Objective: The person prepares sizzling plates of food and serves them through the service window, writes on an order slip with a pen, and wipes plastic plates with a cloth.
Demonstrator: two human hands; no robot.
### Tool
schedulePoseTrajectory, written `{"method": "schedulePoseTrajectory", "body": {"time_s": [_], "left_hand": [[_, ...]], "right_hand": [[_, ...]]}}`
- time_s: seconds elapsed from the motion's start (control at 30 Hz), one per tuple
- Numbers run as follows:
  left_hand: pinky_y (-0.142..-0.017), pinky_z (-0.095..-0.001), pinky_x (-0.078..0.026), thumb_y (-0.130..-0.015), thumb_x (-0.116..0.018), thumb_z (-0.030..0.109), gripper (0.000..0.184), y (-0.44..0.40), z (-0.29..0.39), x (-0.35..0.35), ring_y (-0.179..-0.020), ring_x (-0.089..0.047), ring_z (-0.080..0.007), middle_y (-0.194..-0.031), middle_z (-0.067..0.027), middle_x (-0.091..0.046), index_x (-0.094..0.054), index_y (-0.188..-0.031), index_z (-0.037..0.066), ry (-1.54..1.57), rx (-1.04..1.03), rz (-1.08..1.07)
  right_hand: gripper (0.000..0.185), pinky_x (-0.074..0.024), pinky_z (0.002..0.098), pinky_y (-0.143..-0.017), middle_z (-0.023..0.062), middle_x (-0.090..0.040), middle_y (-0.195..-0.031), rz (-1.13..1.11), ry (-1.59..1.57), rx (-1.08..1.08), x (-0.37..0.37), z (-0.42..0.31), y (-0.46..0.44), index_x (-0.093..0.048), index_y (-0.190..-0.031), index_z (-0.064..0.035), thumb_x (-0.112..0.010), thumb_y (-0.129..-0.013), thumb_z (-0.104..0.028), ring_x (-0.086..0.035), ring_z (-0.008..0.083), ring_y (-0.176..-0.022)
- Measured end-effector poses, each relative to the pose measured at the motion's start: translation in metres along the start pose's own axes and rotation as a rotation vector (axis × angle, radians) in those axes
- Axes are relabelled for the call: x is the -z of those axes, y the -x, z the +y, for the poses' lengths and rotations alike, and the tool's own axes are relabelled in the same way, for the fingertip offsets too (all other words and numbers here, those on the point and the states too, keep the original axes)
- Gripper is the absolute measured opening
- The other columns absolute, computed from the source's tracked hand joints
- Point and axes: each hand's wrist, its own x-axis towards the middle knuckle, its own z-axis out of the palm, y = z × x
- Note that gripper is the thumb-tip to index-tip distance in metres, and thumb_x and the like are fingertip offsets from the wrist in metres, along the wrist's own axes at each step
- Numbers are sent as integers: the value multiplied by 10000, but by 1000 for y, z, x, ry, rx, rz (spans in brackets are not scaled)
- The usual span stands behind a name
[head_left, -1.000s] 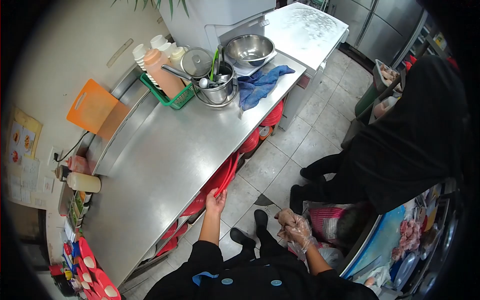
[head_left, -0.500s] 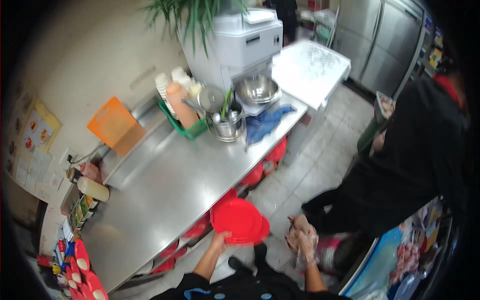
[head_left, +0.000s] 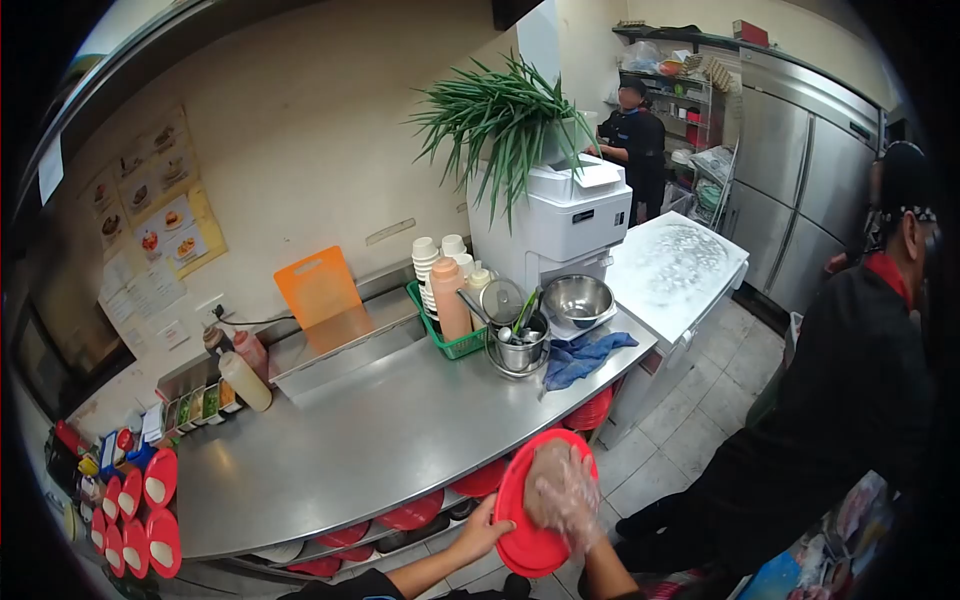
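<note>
My bare left hand (head_left: 482,530) grips the rim of a red plate (head_left: 519,545), which is tilted in front of the counter's edge. On the plate lies a brownish lump of raw meat (head_left: 543,478). My right hand (head_left: 570,505), in a clear plastic glove, rests over the right side of this meat, its fingers curled against it. Part of the meat is hidden beneath the glove.
A steel counter (head_left: 330,450) runs alongside, holding a green basket (head_left: 455,345) of cups and bottles, a steel bowl (head_left: 578,300) and a blue cloth (head_left: 585,360). Red plates fill the shelf below. A co-worker (head_left: 830,380) stands close on the right; another person (head_left: 635,140) is farther back.
My right hand has brought the meat from the right onto the red plate. The plate has moved right and is more tilted. My view has turned up and left.
</note>
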Motion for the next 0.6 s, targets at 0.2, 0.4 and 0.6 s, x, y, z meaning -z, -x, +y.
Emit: {"method": "schedulePoseTrajectory", "body": {"time_s": [0.2,0.4,0.6], "left_hand": [[-895,-289,-424,-768,-570,-1,480,32,41,52,-1014,-536,-153,-1132,-101,-549,-421,-1223,-17,171,97,208],[-843,-293,-466,-803,-611,98,466,78,62,190,-960,-568,-159,-1112,-118,-560,-432,-1218,-14,268,93,441],[-761,-328,-508,-735,-702,130,520,146,30,318,-886,-613,-233,-1050,-164,-592,-477,-1184,-7,-70,151,882]], "right_hand": [[624,-469,361,-829,185,-541,-1168,-354,-683,41,-4,-25,-84,-497,-1206,-52,-679,-707,-380,-544,317,-1046],[536,-497,358,-764,157,-527,-1168,-661,-883,108,-98,-124,-124,-484,-1183,-84,-660,-712,-269,-562,301,-998],[475,-524,355,-699,129,-514,-1167,-411,-652,141,-237,-201,-105,-470,-1159,-116,-640,-717,-159,-580,285,-949]]}}
